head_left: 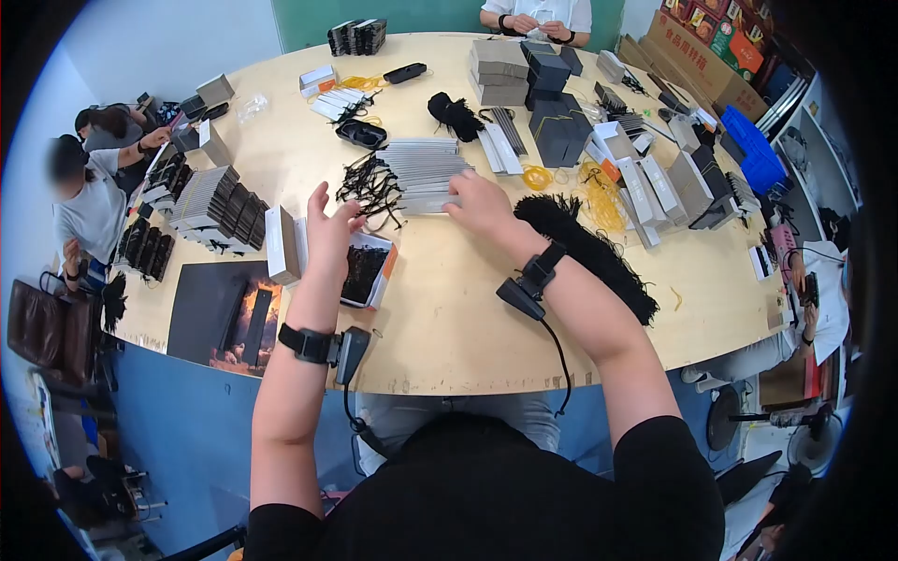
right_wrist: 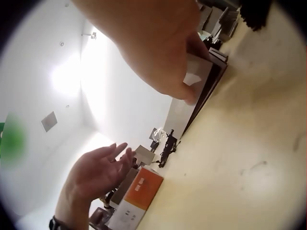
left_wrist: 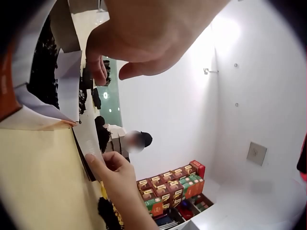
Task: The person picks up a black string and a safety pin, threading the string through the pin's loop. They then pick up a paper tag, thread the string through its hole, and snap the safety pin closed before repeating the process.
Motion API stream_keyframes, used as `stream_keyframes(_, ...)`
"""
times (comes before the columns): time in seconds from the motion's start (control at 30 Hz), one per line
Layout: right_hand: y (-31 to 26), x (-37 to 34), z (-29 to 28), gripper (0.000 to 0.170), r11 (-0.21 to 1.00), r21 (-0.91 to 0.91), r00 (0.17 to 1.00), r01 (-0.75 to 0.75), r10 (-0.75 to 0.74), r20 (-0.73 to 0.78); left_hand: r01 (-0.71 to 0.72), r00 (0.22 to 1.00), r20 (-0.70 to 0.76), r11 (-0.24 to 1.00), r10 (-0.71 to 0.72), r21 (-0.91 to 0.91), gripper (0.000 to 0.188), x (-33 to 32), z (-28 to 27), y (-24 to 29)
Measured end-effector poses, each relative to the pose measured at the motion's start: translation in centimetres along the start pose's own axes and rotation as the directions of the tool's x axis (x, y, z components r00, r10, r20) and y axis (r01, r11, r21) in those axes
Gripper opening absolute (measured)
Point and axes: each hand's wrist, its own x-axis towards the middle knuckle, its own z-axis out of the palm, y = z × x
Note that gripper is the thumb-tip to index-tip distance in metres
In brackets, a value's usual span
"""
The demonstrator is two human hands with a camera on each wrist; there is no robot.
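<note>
A row of slim white boxes point(head_left: 428, 178), packed face to face, stands on the table in front of me. Black cords point(head_left: 371, 190) spill out in a tangle at its left end. My right hand point(head_left: 484, 204) grips the right end of the row; its thumb lies on the broad face of the nearest white box point(right_wrist: 182, 112), and its other fingers go over the top. My left hand point(head_left: 329, 229) is raised beside the cords, fingers spread loosely with nothing in them. Below it sits an open white-and-orange box point(head_left: 379, 285) filled with black cords point(left_wrist: 44, 72).
A thick black cord bundle point(head_left: 589, 257) lies to the right, near yellow bands point(head_left: 599, 198). Stacked dark boxes point(head_left: 558, 131) stand beyond. Banded boxes point(head_left: 220, 210) and a printed dark sheet point(head_left: 210, 309) are at left. Other people sit around the table.
</note>
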Motion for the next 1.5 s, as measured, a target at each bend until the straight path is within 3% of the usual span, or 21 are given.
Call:
stream_keyframes(0.03,0.1,0.0,0.1,0.022,1.0,0.0,1.0,0.0,0.0,-0.002,-0.046,0.999,0.007,0.969,0.046,0.241,0.054,-0.5,-0.3,0.0)
stream_keyframes(0.07,0.1,-0.1,0.2,0.022,0.997,-0.065,0.998,0.037,-0.041,-0.053,-0.155,0.988,0.028,0.926,0.155,0.344,0.04,-0.5,-0.9,-0.8)
stream_keyframes(0.1,0.0,-0.2,0.0,0.022,0.989,-0.133,0.991,0.071,-0.085,-0.101,-0.155,0.988,0.028,0.926,0.155,0.344,0.04,-1.0,-1.4,-0.3)
stream_keyframes(0.13,-0.1,-0.3,-0.3,0.022,0.989,-0.133,0.991,0.071,-0.085,-0.102,-0.194,0.981,0.138,0.787,0.139,0.585,0.031,-1.8,-1.8,0.5)
stream_keyframes(0.17,0.0,-0.4,-0.9,0.024,0.981,-0.182,0.975,0.065,-0.101,-0.199,-0.247,0.967,0.24,0.584,0.091,0.773,0.022,-2.5,-2.2,0.8)
stream_keyframes(0.2,0.2,-0.6,-1.5,0.026,0.972,-0.23,0.948,0.054,-0.122,-0.293,-0.369,0.929,0.318,0.471,0.187,0.801,0.016,-3.4,-2.6,0.5)
stream_keyframes(0.23,0.5,-1.1,-2.3,0.026,0.971,-0.231,0.949,0.054,-0.122,-0.292,-0.368,0.93,0.318,0.472,0.187,0.801,0.016,-3.9,-3.0,0.1)
stream_keyframes(0.3,1.4,-2.6,-4.5,0.025,0.997,-0.075,0.966,-0.02,0.0,-0.259,-0.427,0.904,0.418,0.125,0.095,0.895,0.022,-4.5,-3.7,-0.6)
stream_keyframes(0.33,1.7,-3.6,-5.8,0.025,0.998,-0.033,0.98,-0.054,0.046,-0.195,-0.432,0.902,0.426,0.105,0.073,0.896,0.02,-4.2,-4.1,-1.4)
stream_keyframes(0.43,2.0,-7.5,-9.5,0.024,0.97,0.08,0.973,-0.231,0.231,0.018,-0.37,0.929,0.365,0.108,0.058,0.923,0.012,-4.2,-3.7,-1.7)
stream_keyframes(0.6,7.3,-12.6,-9.3,0.022,0.93,-0.137,0.939,-0.342,0.334,-0.077,-0.327,0.943,0.316,0.103,0.107,0.939,0.01,-4.9,-3.8,-1.5)
stream_keyframes(0.77,9.6,-13.5,-8.2,0.015,0.871,0.117,0.856,-0.477,0.491,-0.164,-0.366,0.915,0.317,0.181,0.251,0.913,0.014,-5.8,-4.3,-1.8)
stream_keyframes(0.87,10.2,-13.4,-8.8,0.015,0.873,0.216,0.865,-0.436,0.474,-0.168,-0.439,0.867,0.352,0.208,0.353,0.874,0.013,-6.0,-4.9,-2.4)
stream_keyframes(0.97,10.0,-13.0,-9.6,0.016,0.86,0.244,0.855,-0.449,0.492,-0.163,-0.42,0.872,0.313,0.246,0.376,0.874,0.012,-6.6,-4.8,-1.9)
stream_keyframes(1.1,10.3,-13.1,-10.5,0.017,0.921,0.043,0.849,-0.388,0.375,-0.372,-0.446,0.844,0.344,0.182,0.412,0.876,0.005,-6.1,-5.0,-2.6)
stream_keyframes(1.17,10.5,-13.1,-11.1,0.017,0.928,0.012,0.834,-0.371,0.339,-0.435,-0.434,0.853,0.307,0.247,0.422,0.867,0.004,-6.2,-4.6,-2.7)
stream_keyframes(1.23,9.4,-12.9,-12.9,0.017,0.913,0.145,0.801,-0.38,0.404,-0.441,-0.436,0.864,0.327,0.242,0.382,0.867,0.003,-6.6,-4.3,-2.2)
stream_keyframes(1.27,11.0,-12.9,-13.1,0.015,0.909,0.273,0.802,-0.315,0.409,-0.436,-0.446,0.866,0.347,0.243,0.359,0.862,0.005,-6.8,-4.2,-2.0)
stream_keyframes(1.3,11.0,-12.7,-14.1,0.015,0.908,0.257,0.792,-0.331,0.415,-0.448,-0.488,0.845,0.395,0.219,0.359,0.845,0.008,-6.6,-4.6,-2.2)
stream_keyframes(1.37,9.8,-11.9,-15.8,0.012,0.727,0.675,0.776,-0.127,0.497,-0.389,-0.479,0.856,0.377,0.268,0.353,0.836,0.008,-6.7,-4.6,-2.2)
stream_keyframes(1.5,9.8,-11.0,-19.1,0.011,0.597,0.803,0.749,0.0,0.532,-0.395,-0.419,0.897,0.319,0.356,0.307,0.835,0.009,-7.0,-4.6,-1.7)
